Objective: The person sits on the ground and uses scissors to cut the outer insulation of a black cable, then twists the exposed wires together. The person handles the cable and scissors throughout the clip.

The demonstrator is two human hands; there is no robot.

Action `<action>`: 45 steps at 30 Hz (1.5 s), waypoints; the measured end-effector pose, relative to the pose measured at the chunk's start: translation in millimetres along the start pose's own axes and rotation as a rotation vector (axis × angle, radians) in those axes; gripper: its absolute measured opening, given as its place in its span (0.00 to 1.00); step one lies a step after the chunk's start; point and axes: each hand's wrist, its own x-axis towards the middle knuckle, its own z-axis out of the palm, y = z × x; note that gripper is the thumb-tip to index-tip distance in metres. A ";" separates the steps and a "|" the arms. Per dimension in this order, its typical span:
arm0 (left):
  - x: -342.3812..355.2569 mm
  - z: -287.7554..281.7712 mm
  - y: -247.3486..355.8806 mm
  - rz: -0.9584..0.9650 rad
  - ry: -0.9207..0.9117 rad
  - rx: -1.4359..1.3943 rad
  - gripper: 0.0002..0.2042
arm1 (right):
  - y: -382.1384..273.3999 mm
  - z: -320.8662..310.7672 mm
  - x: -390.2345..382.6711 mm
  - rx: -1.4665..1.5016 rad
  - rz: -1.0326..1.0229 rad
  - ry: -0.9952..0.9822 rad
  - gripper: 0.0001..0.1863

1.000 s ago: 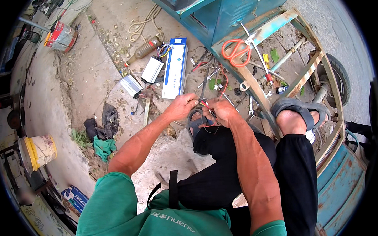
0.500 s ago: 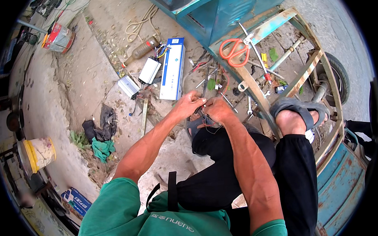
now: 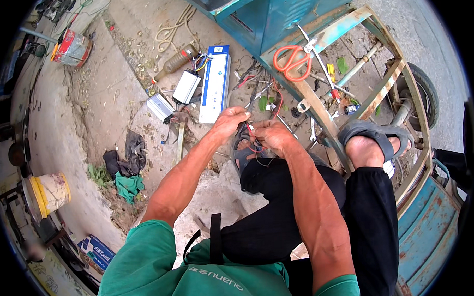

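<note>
Above my left foot, both hands are close together over a bundle of thin wires. My right hand is closed on red and dark wires, with a small white piece, perhaps a connector, showing at its fingertips. Just left of it, my left hand has its thumb and fingers pressed together; what they hold, if anything, is hidden. Beyond the left hand lies a long blue and white box. Beside that are two silver finned metal units with cables.
Orange-handled scissors rest on the rusty metal frame, where my right foot is propped. A brown bottle, a rope and wrenches lie on the ground. Buckets stand at left; a blue cabinet rises ahead.
My hands have drawn slightly apart, the left moving up and left. The white piece and a red wire now show between them.
</note>
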 end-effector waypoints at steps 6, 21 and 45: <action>3.7 -6.9 -19.4 0.048 -0.076 -0.020 0.11 | -11.3 10.7 -11.7 -0.210 -0.079 0.082 0.11; 78.1 2.3 5.2 -0.079 -0.010 0.043 0.14 | 4.3 22.1 0.2 -0.725 -0.062 -0.017 0.12; 148.0 -2.9 15.6 -0.124 0.140 -0.313 0.10 | 46.7 10.6 40.9 -0.962 -0.136 0.062 0.17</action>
